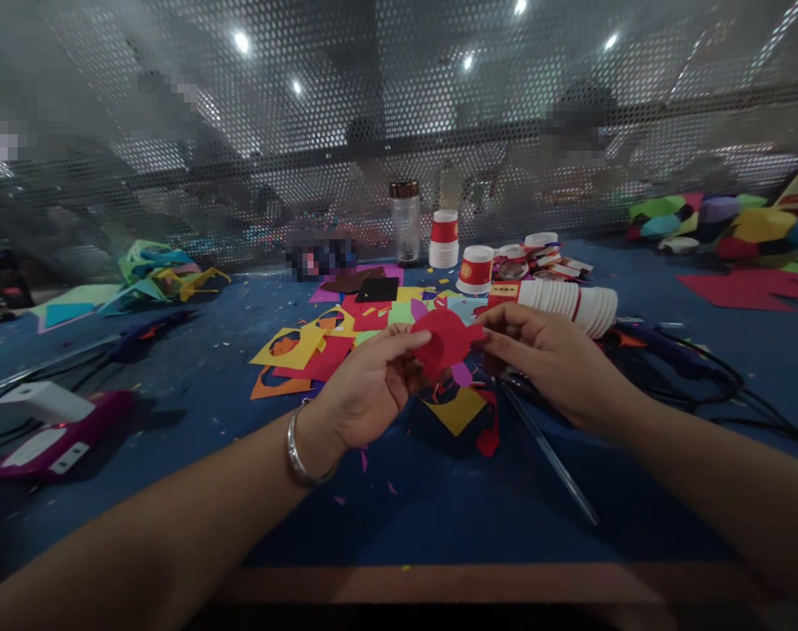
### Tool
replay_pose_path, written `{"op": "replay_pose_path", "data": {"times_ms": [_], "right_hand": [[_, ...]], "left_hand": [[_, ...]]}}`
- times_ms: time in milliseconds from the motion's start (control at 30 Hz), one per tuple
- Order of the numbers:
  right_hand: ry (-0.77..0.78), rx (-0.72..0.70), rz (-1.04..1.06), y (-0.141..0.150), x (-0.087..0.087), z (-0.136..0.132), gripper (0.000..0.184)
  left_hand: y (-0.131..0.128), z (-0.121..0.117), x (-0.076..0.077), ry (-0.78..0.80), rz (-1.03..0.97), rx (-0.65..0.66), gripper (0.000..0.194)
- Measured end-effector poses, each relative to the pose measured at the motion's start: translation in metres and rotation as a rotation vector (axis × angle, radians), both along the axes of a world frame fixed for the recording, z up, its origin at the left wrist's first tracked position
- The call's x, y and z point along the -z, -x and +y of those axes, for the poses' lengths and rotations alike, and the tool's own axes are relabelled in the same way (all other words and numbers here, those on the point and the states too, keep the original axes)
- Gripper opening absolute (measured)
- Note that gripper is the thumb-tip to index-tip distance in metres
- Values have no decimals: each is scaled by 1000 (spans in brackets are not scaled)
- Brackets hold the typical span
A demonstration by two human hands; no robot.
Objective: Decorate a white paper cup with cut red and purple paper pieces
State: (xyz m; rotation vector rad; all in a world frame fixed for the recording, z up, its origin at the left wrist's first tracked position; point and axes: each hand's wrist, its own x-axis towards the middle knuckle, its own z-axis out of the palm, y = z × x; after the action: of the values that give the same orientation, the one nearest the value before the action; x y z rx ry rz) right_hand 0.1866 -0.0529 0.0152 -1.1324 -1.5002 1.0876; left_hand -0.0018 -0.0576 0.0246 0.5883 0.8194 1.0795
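A red paper cutout (446, 340), rounded with a narrow tab on its right, is held up above the table. My left hand (381, 377), with a silver bangle at the wrist, pinches its left side between thumb and fingers. The tab on the right is between the fingertips of my right hand (544, 355). Just below the cutout shows a small purple paper piece (463, 375); whether it is attached I cannot tell. Under the hands lie a yellow paper scrap (459, 412) and a red paper scrap (489, 429).
Coloured paper sheets (307, 346) spread behind my hands. Paper cups (476, 270), a toppled cup stack (563, 302) and a glass bottle (407, 230) stand farther back. A clear glue stick (553, 456) lies at right, a glue gun (668, 350) beyond, a purple power strip (63, 438) left.
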Motion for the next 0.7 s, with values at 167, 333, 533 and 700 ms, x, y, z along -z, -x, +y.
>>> {"op": "replay_pose_path", "data": {"times_ms": [167,333,533,700], "right_hand": [[42,-53,98,4,-1,-2,46],[-9,-69,53,3,-1,-1,45],[-135,37,-59,-7,-3,4,35],[-128,37,-21,-12,-5,5,32]], "left_hand": [[0,1,2,-16,6,-14,25],[0,0,1,-16,9,-16,22],[4,1,8,-95,42,15,16],[6,3,16,-195,182,32,13]]}}
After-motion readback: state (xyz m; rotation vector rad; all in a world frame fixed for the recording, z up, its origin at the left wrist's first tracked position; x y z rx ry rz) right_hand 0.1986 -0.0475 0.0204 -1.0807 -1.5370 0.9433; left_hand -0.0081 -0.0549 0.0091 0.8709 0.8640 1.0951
